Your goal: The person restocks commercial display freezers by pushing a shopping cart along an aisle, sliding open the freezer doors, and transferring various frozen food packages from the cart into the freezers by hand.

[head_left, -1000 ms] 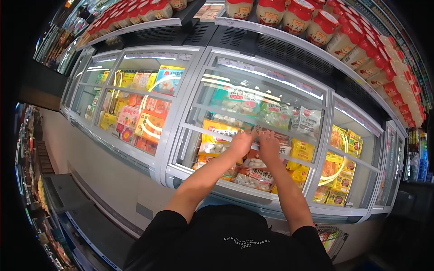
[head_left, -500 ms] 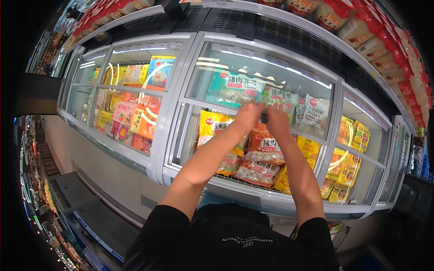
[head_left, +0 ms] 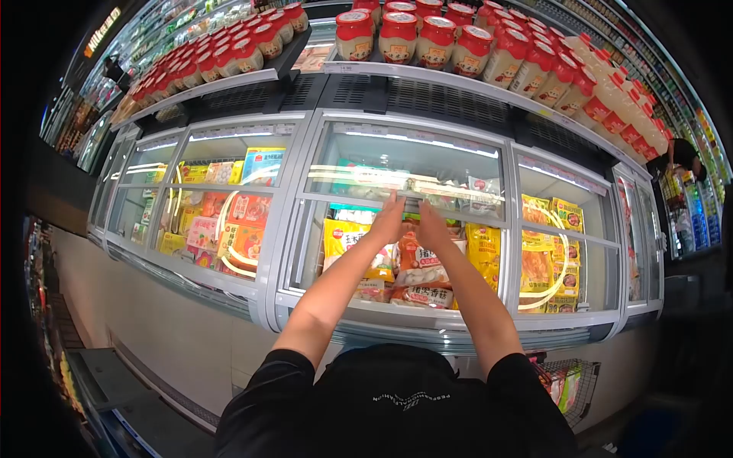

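Both hands are raised side by side, a narrow gap between them, with fingers extended and only slightly bent. The fingertips of the left hand [head_left: 388, 219] and right hand [head_left: 433, 227] are placed at the dark handle [head_left: 412, 204] on the near edge of the glass lid [head_left: 366, 156]; whether it is clenched cannot be told. One lid is met by the hands, spread mostly beyond them, its long axis running left to right and slanting slightly down rightward. One handle is seen between the fingertips. Two reddish-brown bags [head_left: 421, 263] are seen between and below the hands, one nearer than the other. Yellow packaging [head_left: 482, 248] is seen right of the right hand, and one yellow corn bag [head_left: 347, 239] left of the left. Red-lidded jars [head_left: 437, 46], too many to be counted reliably, are shelved beyond the hands.
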A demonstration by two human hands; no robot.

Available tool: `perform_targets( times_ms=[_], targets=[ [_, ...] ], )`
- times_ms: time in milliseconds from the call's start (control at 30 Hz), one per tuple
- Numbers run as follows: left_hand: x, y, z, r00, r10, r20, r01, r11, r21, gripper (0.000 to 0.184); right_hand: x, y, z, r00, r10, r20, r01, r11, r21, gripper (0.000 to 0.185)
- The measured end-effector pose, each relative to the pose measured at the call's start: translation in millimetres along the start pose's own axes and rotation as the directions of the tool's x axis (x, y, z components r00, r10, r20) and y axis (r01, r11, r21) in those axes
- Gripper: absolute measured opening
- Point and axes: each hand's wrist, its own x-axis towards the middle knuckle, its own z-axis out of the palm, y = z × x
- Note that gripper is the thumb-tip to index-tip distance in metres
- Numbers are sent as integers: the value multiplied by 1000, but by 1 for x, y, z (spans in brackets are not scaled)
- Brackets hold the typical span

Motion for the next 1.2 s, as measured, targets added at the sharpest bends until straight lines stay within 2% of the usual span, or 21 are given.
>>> perform_targets(
  times_ms=[33, 67, 100, 167, 233, 300, 333, 367, 433, 467, 533, 567, 667, 700, 733, 833, 900, 1000, 1067, 1167, 1200],
  targets=[
    [-28, -3, -4, 995, 52, -85, -61, 992, -111, 74, -32, -4, -3, 992, -75, -98, 79, 996, 38, 66],
    [-59, 11, -31, 996, -77, 54, 90, 946, -310, 65, -69, -10, -7, 992, -27, -124, 43, 991, 124, 67],
    [-92, 26, -59, 960, -176, 219, 262, 842, -472, 56, -108, -15, -14, 990, 25, -141, 6, 978, 210, 68],
    [-159, 17, -65, 964, -189, 188, 260, 815, -518, 38, -185, -24, -33, 970, 168, -177, -113, 951, 286, 55],
    [-218, 15, -72, 978, -201, 46, 193, 812, -551, 22, -255, -16, -37, 926, 290, -243, -238, 946, 221, 43],
    [-264, 12, -71, 955, -298, 4, 247, 783, -571, 18, -311, -15, -50, 862, 419, -285, -318, 885, 339, 35],
    [-280, 13, -70, 951, -308, 9, 266, 804, -532, 18, -331, -15, -57, 842, 463, -277, -382, 875, 298, 31],
    [-291, 17, -72, 952, -306, 18, 275, 827, -491, 18, -346, -15, -64, 827, 463, -319, -370, 875, 312, 30],
    [-296, 28, -73, 963, -257, 85, 266, 835, -481, 20, -365, -22, -80, 769, 560, -308, -471, 823, 319, 30],
    [-295, 32, -69, 965, -225, 138, 263, 819, -510, 19, -373, -23, -81, 749, 562, -351, -470, 824, 316, 28],
    [-289, 42, -57, 954, -180, 238, 286, 780, -556, 18, -385, -24, -79, 743, 591, -314, -522, 805, 281, 27],
    [-284, 49, -53, 951, -101, 291, 247, 815, -524, 18, -387, -32, -82, 724, 595, -348, -491, 800, 345, 26],
    [-269, 68, -45, 913, 99, 397, 82, 906, -416, 16, -410, -53, -84, 736, 573, -360, -479, 817, 320, 25],
    [-265, 81, -44, 886, 213, 412, -15, 901, -433, 15, -419, -59, -84, 751, 553, -361, -464, 831, 307, 25],
    [-256, 102, -40, 825, 356, 439, -136, 879, -457, 15, -446, -75, -90, 725, 616, -308, -520, 783, 341, 22],
    [-247, 116, -13, 667, 581, 467, -347, 797, -495, 15, -498, -97, -86, 587, 743, -322, -653, 670, 353, 24],
    [-242, 135, 8, 558, 704, 439, -441, 700, -562, 17, -537, -117, -88, 460, 796, -394, -724, 593, 352, 22],
    [-237, 188, 20, 372, 789, 489, -498, 614, -612, 20, -593, -147, -98, 232, 857, -460, -807, 434, 401, 19],
    [-235, 223, 35, 282, 843, 458, -506, 537, -675, 21, -626, -168, -107, 75, 884, -461, -851, 298, 432, 20],
    [-237, 290, 50, 165, 894, 417, -479, 442, -758, 23, -666, -187, -113, -109, 888, -447, -831, 165, 531, 17],
    [-239, 315, 52, 135, 903, 408, -462, 422, -780, 24, -676, -187, -116, -135, 870, -474, -827, 165, 538, 16]
  ],
)
